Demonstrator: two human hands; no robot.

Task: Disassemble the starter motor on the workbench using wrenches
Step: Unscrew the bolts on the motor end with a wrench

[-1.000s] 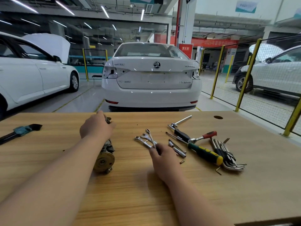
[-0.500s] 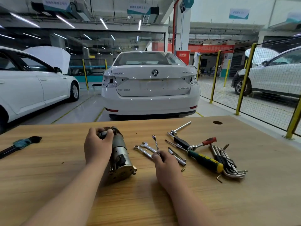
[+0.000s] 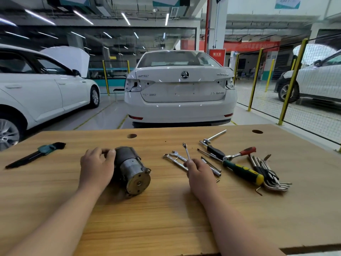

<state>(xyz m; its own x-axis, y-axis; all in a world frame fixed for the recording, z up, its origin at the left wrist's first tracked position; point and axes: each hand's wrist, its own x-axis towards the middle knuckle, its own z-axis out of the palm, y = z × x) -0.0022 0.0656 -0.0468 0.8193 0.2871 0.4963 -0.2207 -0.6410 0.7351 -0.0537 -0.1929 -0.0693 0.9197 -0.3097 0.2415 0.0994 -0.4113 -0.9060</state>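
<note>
Progress: early, by my reading; the starter motor [image 3: 132, 171] looks whole, with its round end plate facing near and to the right and no loosened parts lying beside it.
Motor place: on its side on the wooden counter [image 3: 166, 218], left of centre, well apart from the tool pile.
Left hands: the left hand [image 3: 96, 166] is curled over the motor's far dark end, fingers closed on it to steady it.
Right hands: the right hand [image 3: 200, 171] is closed round the shank of a slim wrench [image 3: 186, 151], its ring end tilted up and away, clear of the counter.
Spare tools: other wrenches [image 3: 175, 157], a ratchet [image 3: 239, 154], a green-and-yellow screwdriver [image 3: 243, 171] and hex keys [image 3: 269, 176] lie to the right; a brush [image 3: 36, 154] lies far left.
Left to do: bring the wrench to a fastener; every bolt appears untouched.
</note>
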